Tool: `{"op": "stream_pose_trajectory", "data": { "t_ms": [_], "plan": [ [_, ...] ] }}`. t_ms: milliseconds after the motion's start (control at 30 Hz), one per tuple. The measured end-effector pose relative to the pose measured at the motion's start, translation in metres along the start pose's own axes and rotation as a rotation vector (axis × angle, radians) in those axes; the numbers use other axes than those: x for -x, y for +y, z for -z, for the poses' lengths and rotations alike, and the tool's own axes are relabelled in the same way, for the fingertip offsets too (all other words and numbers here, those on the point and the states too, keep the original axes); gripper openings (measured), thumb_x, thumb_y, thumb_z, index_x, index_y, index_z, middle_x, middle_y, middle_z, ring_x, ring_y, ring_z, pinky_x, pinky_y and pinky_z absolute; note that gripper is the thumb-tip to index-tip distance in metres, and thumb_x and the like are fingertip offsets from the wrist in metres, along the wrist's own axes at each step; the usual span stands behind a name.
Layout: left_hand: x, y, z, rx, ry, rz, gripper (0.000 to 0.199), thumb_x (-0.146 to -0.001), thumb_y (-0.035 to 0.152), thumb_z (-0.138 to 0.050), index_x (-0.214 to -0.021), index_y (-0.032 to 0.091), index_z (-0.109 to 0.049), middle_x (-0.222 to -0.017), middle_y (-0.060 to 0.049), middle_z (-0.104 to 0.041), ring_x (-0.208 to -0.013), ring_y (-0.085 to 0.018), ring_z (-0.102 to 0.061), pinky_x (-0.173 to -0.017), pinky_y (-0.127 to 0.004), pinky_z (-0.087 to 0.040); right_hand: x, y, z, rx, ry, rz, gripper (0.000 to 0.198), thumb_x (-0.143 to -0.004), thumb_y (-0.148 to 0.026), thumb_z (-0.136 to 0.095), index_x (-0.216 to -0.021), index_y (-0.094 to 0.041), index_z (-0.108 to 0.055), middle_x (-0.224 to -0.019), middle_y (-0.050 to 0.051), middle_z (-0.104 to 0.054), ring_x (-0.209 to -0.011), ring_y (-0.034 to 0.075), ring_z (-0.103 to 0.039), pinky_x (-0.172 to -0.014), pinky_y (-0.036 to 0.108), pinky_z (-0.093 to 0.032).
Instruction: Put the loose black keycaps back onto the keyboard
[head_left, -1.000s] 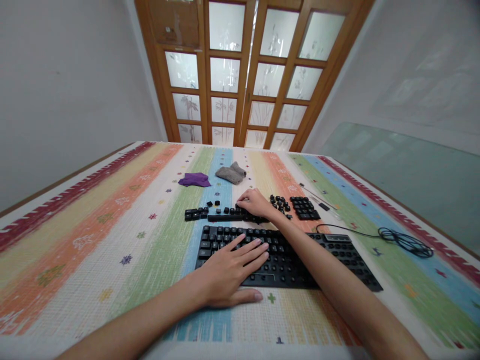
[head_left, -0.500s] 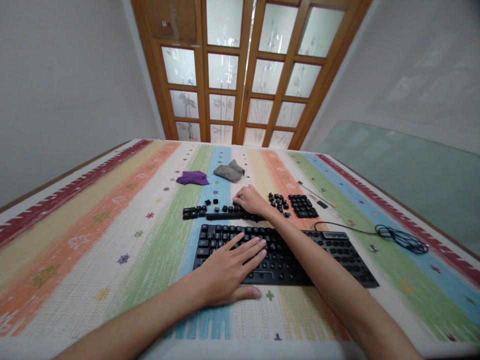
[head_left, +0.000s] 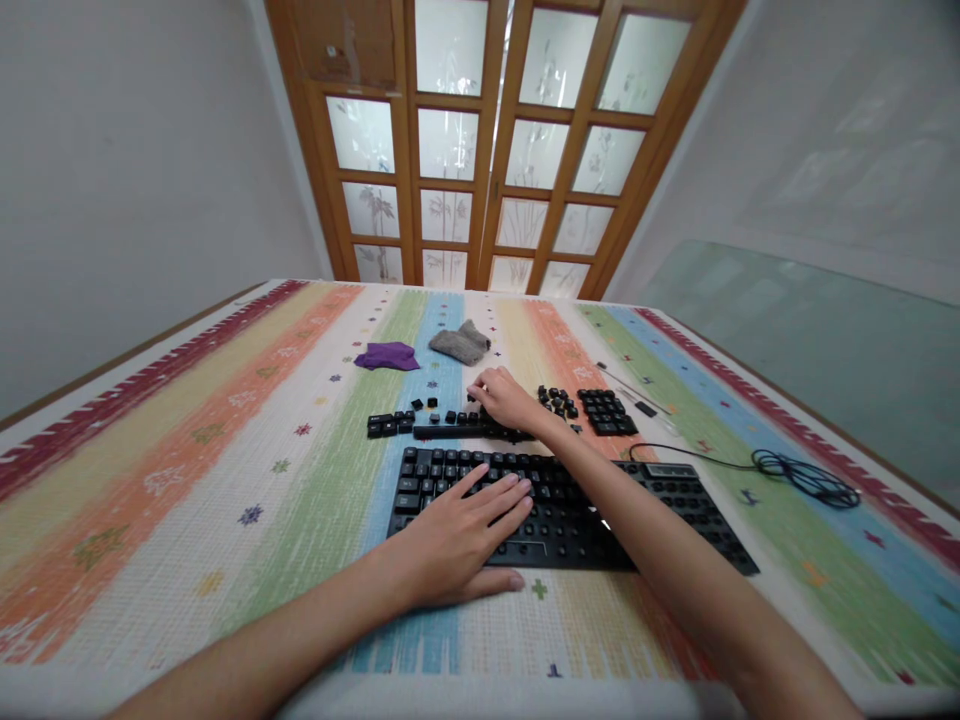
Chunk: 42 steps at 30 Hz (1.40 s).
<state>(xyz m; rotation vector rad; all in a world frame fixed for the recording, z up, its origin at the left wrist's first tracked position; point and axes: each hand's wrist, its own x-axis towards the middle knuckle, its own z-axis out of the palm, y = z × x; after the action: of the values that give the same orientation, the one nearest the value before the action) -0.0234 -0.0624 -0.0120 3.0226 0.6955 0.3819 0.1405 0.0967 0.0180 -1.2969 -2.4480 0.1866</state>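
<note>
A black keyboard [head_left: 435,490] lies in front of me, with keycaps on its upper left and many bare key positions elsewhere. My left hand [head_left: 469,540] rests flat across its left-middle part, fingers stretched and thumb on the cloth. Beyond the keyboard, my right hand [head_left: 506,400] reaches over the loose keycaps, thumb and forefinger pinched on a small dark keycap [head_left: 472,397], mostly covered by the fingers. Below that hand lies the long spacebar [head_left: 450,433], with several loose keycaps [head_left: 386,425] to its left. My right forearm hides part of the keyboard.
Right of my hand are a pile of keycaps [head_left: 556,402] and a neat block of keycaps [head_left: 606,412]. A coiled cable [head_left: 806,478] lies at the right, near a thin tool [head_left: 630,385]. Purple cloth [head_left: 387,356] and grey cloth [head_left: 460,344] lie farther back on the striped tablecloth [head_left: 300,510].
My right hand has lifted slightly and its fingertips now show a small dark keycap. My left hand stays in place on the keyboard.
</note>
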Motion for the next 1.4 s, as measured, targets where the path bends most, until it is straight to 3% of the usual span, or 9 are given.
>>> {"op": "stream_pose_trajectory", "data": {
  "t_ms": [167,367,600,800,1033,1233,1400],
  "plan": [
    [0.0,0.0,-0.002,-0.017,0.023,-0.005,0.068,-0.102,0.06,-0.034,-0.152,0.014,-0.033,-0.161,-0.011,-0.03,-0.15,-0.025,-0.026,-0.125,-0.045,-0.009,0.029,0.006,0.024,-0.104,0.069,0.061,0.021,-0.101,-0.026,-0.045,-0.087,-0.017,-0.059,-0.091,0.009,-0.064,-0.093,0.022,-0.055,-0.088,0.037,-0.042],
    [-0.002,0.002,0.001,-0.038,0.03,0.017,0.074,-0.102,0.058,-0.038,-0.154,0.008,-0.024,-0.16,-0.015,-0.031,-0.15,-0.024,-0.027,-0.125,-0.042,-0.012,0.093,0.004,0.051,-0.21,0.118,0.11,0.021,-0.104,-0.029,-0.041,-0.089,-0.02,-0.053,-0.092,0.006,-0.062,-0.09,0.02,-0.055,-0.084,0.035,-0.044],
    [-0.007,0.005,0.0,-0.044,0.043,0.017,0.064,-0.1,0.05,-0.048,-0.15,0.011,-0.036,-0.156,-0.016,-0.038,-0.147,-0.027,-0.033,-0.124,-0.047,-0.018,0.153,-0.008,0.05,-0.286,0.118,0.155,0.012,-0.104,-0.021,-0.042,-0.098,-0.02,-0.052,-0.098,0.007,-0.06,-0.093,0.02,-0.053,-0.087,0.037,-0.045],
    [-0.006,0.005,0.002,-0.024,0.051,0.025,0.066,-0.1,0.048,-0.049,-0.152,0.011,-0.032,-0.156,-0.016,-0.039,-0.147,-0.027,-0.033,-0.124,-0.047,-0.019,0.168,-0.017,0.033,-0.209,0.124,0.255,0.014,-0.103,-0.019,-0.043,-0.098,-0.015,-0.055,-0.096,0.01,-0.061,-0.092,0.022,-0.054,-0.085,0.038,-0.049],
    [-0.008,0.006,0.006,-0.014,0.049,0.032,0.067,-0.099,0.046,-0.051,-0.151,0.009,-0.032,-0.154,-0.016,-0.042,-0.146,-0.026,-0.036,-0.124,-0.046,-0.021,0.176,-0.018,0.02,-0.031,0.235,0.357,0.018,-0.102,-0.014,-0.045,-0.09,-0.013,-0.059,-0.086,0.009,-0.064,-0.084,0.021,-0.055,-0.079,0.036,-0.049],
    [-0.008,0.007,0.003,-0.046,0.065,0.024,0.069,-0.098,0.045,-0.052,-0.152,0.008,-0.031,-0.155,-0.017,-0.04,-0.146,-0.027,-0.035,-0.125,-0.046,-0.019,0.18,-0.022,0.016,0.057,0.29,0.324,0.021,-0.1,-0.014,-0.049,-0.083,-0.014,-0.062,-0.085,0.009,-0.063,-0.079,0.02,-0.052,-0.073,0.035,-0.046],
    [-0.007,0.006,0.001,-0.085,0.053,0.018,0.068,-0.1,0.05,-0.049,-0.15,0.007,-0.034,-0.156,-0.016,-0.038,-0.148,-0.026,-0.033,-0.125,-0.045,-0.019,0.185,-0.028,0.031,-0.102,0.177,0.271,0.017,-0.098,-0.015,-0.047,-0.091,-0.015,-0.062,-0.088,0.009,-0.064,-0.084,0.021,-0.054,-0.08,0.038,-0.046]
  ]
}}
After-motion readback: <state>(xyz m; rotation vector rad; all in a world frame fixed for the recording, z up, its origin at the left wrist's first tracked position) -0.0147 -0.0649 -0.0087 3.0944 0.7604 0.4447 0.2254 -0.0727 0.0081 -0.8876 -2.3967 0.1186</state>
